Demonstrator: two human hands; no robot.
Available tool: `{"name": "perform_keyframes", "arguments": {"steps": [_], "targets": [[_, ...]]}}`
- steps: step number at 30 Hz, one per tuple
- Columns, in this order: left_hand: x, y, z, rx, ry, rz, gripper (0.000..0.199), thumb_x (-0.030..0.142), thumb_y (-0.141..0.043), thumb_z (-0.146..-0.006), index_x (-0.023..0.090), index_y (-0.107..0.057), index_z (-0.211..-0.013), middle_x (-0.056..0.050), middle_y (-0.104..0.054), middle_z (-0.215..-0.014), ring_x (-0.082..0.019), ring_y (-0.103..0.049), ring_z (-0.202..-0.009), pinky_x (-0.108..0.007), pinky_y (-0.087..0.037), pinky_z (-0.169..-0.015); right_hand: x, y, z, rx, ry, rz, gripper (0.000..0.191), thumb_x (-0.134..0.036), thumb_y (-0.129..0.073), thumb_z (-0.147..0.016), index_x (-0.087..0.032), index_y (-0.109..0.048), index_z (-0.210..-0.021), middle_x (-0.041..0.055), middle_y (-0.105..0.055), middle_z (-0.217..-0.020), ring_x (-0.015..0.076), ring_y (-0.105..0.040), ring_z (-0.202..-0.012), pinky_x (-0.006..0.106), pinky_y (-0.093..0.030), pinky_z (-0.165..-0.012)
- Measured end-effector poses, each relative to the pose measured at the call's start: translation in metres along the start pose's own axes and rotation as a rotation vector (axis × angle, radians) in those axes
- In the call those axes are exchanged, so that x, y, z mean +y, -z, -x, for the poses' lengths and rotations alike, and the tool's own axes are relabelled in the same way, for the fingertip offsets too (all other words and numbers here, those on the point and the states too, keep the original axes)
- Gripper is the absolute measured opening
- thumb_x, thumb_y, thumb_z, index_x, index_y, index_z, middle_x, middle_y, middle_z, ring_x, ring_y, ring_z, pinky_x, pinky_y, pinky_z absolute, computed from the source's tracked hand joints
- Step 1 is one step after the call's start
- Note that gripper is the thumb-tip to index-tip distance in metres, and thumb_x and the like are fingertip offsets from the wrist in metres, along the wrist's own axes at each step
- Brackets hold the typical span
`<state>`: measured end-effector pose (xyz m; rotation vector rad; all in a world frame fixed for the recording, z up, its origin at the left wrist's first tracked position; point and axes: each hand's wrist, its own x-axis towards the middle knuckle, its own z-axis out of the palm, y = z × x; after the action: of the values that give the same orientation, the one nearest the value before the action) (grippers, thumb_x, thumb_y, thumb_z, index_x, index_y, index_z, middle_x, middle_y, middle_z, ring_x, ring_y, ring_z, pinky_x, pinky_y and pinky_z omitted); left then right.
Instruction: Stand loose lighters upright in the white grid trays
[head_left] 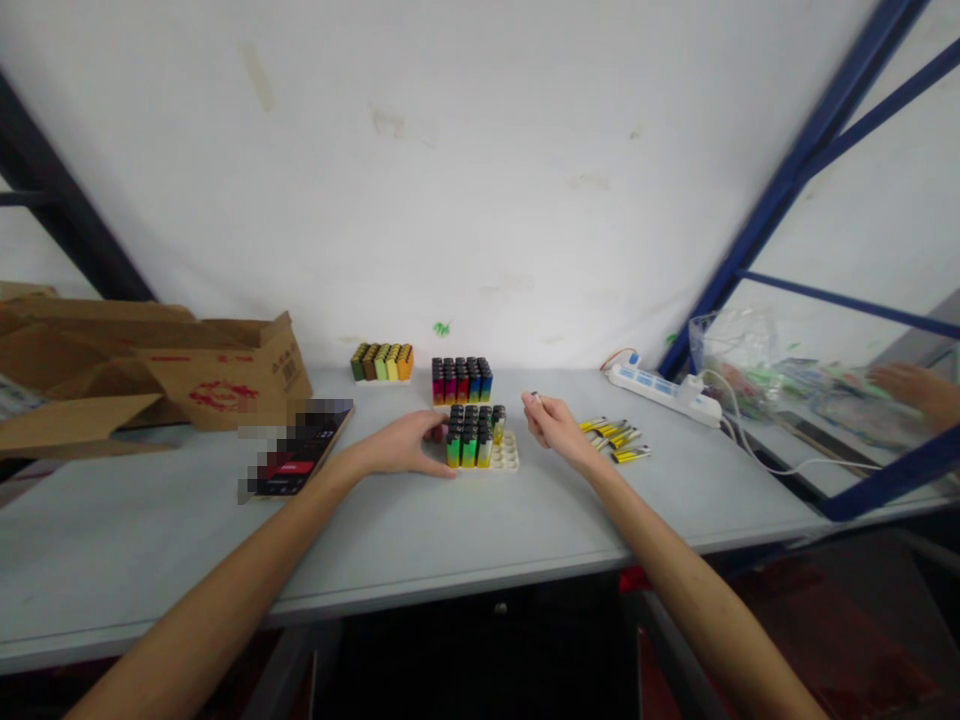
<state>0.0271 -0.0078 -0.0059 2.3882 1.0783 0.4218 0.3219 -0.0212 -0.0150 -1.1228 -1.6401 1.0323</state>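
Observation:
A white tray (510, 460) with round holes stands on the table; green and yellow lighters (469, 445) with black tops fill its left part, and the holes on its right show bare. My left hand (405, 443) spans the tray's left end, thumb at the front corner and fingers further back. To the right of the tray, my right hand (553, 428) is closed, with a small dark-tipped end, apparently a lighter, poking out at the top; most of it is hidden. Beside that hand lie several loose yellow lighters (619, 438) with silver tops.
Behind are pink-to-blue lighters (461, 382) and a tray of green-to-orange ones (382, 362). A phone (307, 450) and an open cardboard box (225, 370) stand left. At right are a power strip (664, 392), blue shelf posts (750, 230) and another person's hand (919, 393).

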Motion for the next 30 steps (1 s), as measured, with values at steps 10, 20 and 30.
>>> {"name": "perform_keyframes", "arguments": {"steps": [10, 20, 30], "targets": [[0.000, 0.000, -0.001, 0.001, 0.012, -0.027, 0.069, 0.070, -0.080, -0.062, 0.018, -0.064, -0.104, -0.007, -0.068, -0.099, -0.025, -0.062, -0.086, -0.033, -0.048, -0.077, 0.008, 0.003, -0.002, 0.147, 0.048, 0.261, 0.056, -0.065, -0.046, -0.087, -0.024, -0.040, -0.050, -0.0025, -0.039, -0.044, 0.0107, -0.035, -0.045, 0.026, -0.029, -0.047], [0.002, 0.000, 0.000, 0.005, 0.008, -0.005, 0.070, 0.069, -0.081, -0.063, 0.018, -0.064, -0.108, -0.007, -0.069, -0.099, -0.026, -0.063, -0.087, -0.033, -0.049, -0.077, 0.003, 0.002, 0.003, 0.082, 0.085, 0.088, 0.047, -0.070, -0.050, -0.091, -0.023, -0.050, -0.086, -0.0062, -0.047, -0.060, 0.0104, -0.039, -0.050, 0.023, -0.035, -0.048], [0.002, 0.001, 0.000, -0.001, -0.005, -0.026, 0.066, 0.068, -0.081, -0.064, 0.018, -0.064, -0.104, -0.006, -0.068, -0.098, -0.025, -0.062, -0.085, -0.032, -0.047, -0.075, -0.011, 0.010, 0.011, -0.005, 0.334, 0.300, 0.038, -0.057, -0.064, -0.093, -0.021, -0.070, -0.099, 0.0037, -0.061, -0.084, 0.0175, -0.057, -0.078, 0.030, -0.051, -0.072]]}}
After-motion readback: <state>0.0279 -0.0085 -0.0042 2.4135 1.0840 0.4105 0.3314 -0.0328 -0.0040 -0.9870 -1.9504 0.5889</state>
